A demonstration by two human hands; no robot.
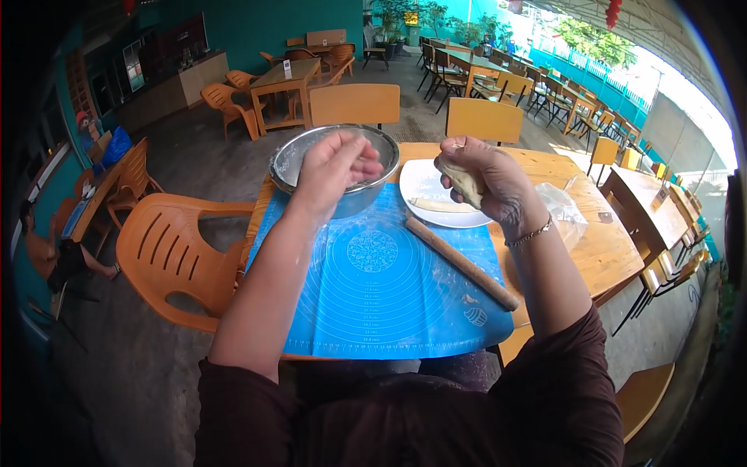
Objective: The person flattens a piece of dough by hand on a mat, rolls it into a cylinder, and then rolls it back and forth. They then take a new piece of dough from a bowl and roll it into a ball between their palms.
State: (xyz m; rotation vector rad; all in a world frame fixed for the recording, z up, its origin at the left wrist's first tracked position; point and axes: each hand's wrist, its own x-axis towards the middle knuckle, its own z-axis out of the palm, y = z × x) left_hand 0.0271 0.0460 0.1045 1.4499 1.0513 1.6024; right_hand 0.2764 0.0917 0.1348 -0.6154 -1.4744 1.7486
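Note:
My left hand is raised over the metal bowl, its fingers loosely curled with a gap to the thumb and nothing visible in them. Above the white plate, my right hand grips a pale lump of dough, part of which hangs below the fingers. A flat strip of dough lies on the plate. Beneath my hands, a blue pastry mat with printed circles covers the table. The wooden rolling pin rests slantwise on the mat's right side.
A clear plastic bag sits on the wooden table at the right. An orange plastic chair stands close on the left. More tables and chairs fill the room. Another person sits at the far left.

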